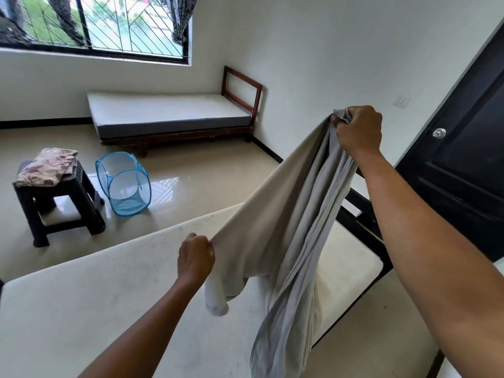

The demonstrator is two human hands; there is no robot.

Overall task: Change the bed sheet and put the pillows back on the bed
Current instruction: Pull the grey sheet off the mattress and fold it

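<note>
Fingers of the right hand [357, 132] clench the grey sheet [272, 214]; left hand [195, 255] fingers seem to pinch its edge, bare mattress [81, 309] beneath them.

This is a bedroom in a home. A low wooden bed [174, 118] with a bare top stands under the barred window [95, 25] at the upper left. A near mattress [81, 309] fills the foreground, and a mesh laundry hamper [122, 184] sits on the glossy tiled floor [204, 181] (a dark panelled door [463, 159] closes the right edge).
</note>
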